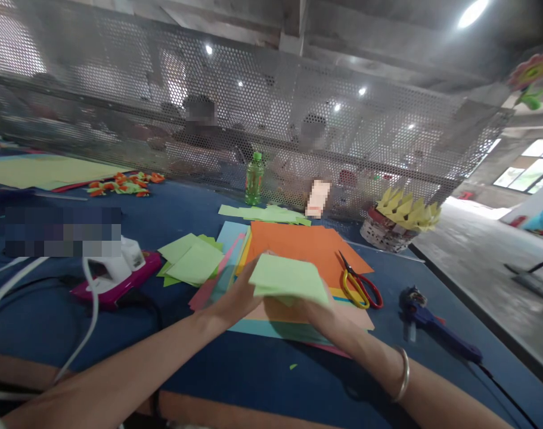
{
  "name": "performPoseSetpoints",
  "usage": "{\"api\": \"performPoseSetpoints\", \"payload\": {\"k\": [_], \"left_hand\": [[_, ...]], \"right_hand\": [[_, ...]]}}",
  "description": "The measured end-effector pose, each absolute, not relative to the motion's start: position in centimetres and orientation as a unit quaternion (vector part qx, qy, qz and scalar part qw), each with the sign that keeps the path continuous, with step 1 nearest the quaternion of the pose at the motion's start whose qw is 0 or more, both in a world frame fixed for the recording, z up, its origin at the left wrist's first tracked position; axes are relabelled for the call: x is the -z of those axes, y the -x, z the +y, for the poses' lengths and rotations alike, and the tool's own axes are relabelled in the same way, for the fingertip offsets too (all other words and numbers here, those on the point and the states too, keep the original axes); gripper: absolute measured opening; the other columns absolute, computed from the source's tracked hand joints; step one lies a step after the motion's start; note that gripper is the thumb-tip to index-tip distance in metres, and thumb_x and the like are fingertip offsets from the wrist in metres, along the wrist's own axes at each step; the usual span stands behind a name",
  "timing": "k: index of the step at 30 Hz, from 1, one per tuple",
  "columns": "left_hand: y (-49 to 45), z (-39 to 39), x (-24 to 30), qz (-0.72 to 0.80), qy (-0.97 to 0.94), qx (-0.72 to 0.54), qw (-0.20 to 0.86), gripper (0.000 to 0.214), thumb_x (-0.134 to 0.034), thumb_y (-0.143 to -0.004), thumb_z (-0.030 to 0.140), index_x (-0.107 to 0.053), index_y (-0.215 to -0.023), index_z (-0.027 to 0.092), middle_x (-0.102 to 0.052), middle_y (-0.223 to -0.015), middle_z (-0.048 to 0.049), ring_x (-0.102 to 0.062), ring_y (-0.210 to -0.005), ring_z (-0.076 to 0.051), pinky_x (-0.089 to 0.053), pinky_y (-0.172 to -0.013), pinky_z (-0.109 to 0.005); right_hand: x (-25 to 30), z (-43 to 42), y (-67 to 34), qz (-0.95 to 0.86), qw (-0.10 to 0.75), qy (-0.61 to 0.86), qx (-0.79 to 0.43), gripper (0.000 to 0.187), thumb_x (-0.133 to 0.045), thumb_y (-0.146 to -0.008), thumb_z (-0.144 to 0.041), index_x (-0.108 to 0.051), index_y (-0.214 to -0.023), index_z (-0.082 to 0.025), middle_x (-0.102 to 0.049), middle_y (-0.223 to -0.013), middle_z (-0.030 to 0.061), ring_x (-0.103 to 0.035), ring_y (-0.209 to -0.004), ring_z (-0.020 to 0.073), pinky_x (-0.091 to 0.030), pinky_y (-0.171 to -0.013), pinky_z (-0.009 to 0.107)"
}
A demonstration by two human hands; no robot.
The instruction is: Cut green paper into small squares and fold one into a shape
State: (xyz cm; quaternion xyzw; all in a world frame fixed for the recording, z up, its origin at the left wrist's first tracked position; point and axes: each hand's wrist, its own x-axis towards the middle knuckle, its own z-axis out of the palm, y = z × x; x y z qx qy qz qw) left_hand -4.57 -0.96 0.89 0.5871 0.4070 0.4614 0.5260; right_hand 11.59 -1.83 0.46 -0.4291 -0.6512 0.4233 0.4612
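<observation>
A small stack of light green paper squares (289,277) is raised over the coloured sheets, slightly blurred at its near edge. My left hand (250,287) grips its left side, and my right hand (319,308) grips the right side; most of the fingers are hidden behind the paper. Beneath lies a pile of coloured paper with an orange sheet (293,239) on top. Red and yellow handled scissors (359,285) rest on that pile, right of my right hand. More green paper squares (193,260) lie loosely spread to the left.
A glue gun (441,328) lies at right, its cord trailing. Green paper strips (266,213), a green bottle (254,180) and a yellow-edged pot (387,223) stand or lie farther back. White cables (91,298) and a magenta-based power strip (119,277) occupy the left.
</observation>
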Motion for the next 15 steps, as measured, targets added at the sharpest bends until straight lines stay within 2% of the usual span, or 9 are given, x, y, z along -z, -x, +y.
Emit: {"api": "performPoseSetpoints", "payload": {"k": [3,6,9,15], "left_hand": [[4.9,-0.8,-0.7,0.439,-0.554,-0.469,0.529,0.022,-0.067,-0.079,0.039,-0.063,-0.093,0.022,-0.071,-0.092,-0.0054,-0.062,-0.094,-0.027,-0.048,-0.078,-0.034],[5.3,-1.0,-0.9,0.394,-0.464,-0.441,0.659,0.037,-0.07,-0.079,0.042,-0.065,-0.104,0.015,-0.073,-0.094,-0.0107,-0.067,-0.089,-0.028,-0.05,-0.08,-0.038],[5.6,-1.3,-1.3,0.315,-0.386,-0.391,0.774,0.039,-0.072,-0.078,0.034,-0.066,-0.11,0.011,-0.074,-0.094,-0.0138,-0.069,-0.087,-0.028,-0.051,-0.085,-0.041],[5.8,-1.8,-1.5,0.3,-0.369,-0.333,0.814,0.045,-0.076,-0.072,0.021,-0.067,-0.116,0.015,-0.074,-0.1,-0.0122,-0.07,-0.092,-0.03,-0.053,-0.083,-0.044]], "right_hand": [[0.0,-0.8,-12.1,-0.655,0.443,0.445,-0.419,0.028,-0.061,-0.083,-0.048,-0.065,-0.083,-0.021,-0.067,-0.078,0.004,-0.059,-0.074,0.0211,-0.048,-0.067,0.03],[0.0,-0.5,-12.3,-0.647,0.42,0.442,-0.459,0.036,-0.062,-0.082,-0.054,-0.068,-0.084,-0.018,-0.07,-0.077,0.0046,-0.063,-0.072,0.0212,-0.051,-0.067,0.031],[-0.5,-0.8,-12.3,-0.631,0.405,0.425,-0.507,0.042,-0.06,-0.083,-0.058,-0.069,-0.086,-0.017,-0.073,-0.08,0.0061,-0.067,-0.076,0.0229,-0.055,-0.073,0.034],[-0.3,-1.2,-12.6,-0.567,0.412,0.453,-0.551,0.046,-0.071,-0.073,-0.06,-0.072,-0.088,-0.017,-0.073,-0.08,0.0063,-0.068,-0.074,0.0245,-0.054,-0.071,0.035]]}}
